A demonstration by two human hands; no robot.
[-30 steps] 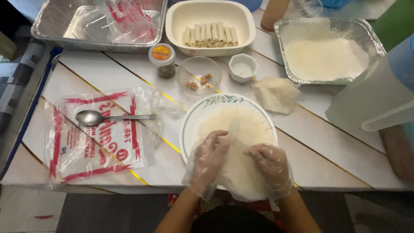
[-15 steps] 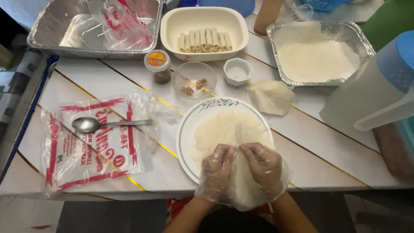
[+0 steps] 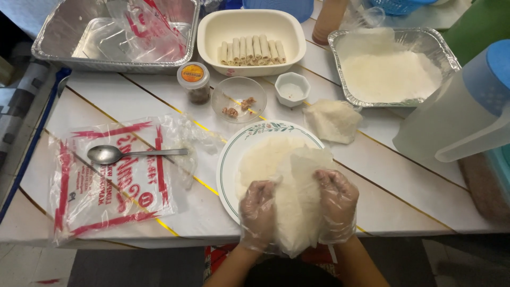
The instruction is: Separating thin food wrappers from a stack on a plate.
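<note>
while both gloved hands, the left hand and right hand, pinch the thin spring-roll wrapper above the plate, peeling slowly should prevent tearing.

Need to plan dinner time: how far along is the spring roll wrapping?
Done: about eight rolls lie in the cream dish. In hand: the left hand and right hand lift one wrapper above the plate. Left: a little filling in the glass bowl.
</note>
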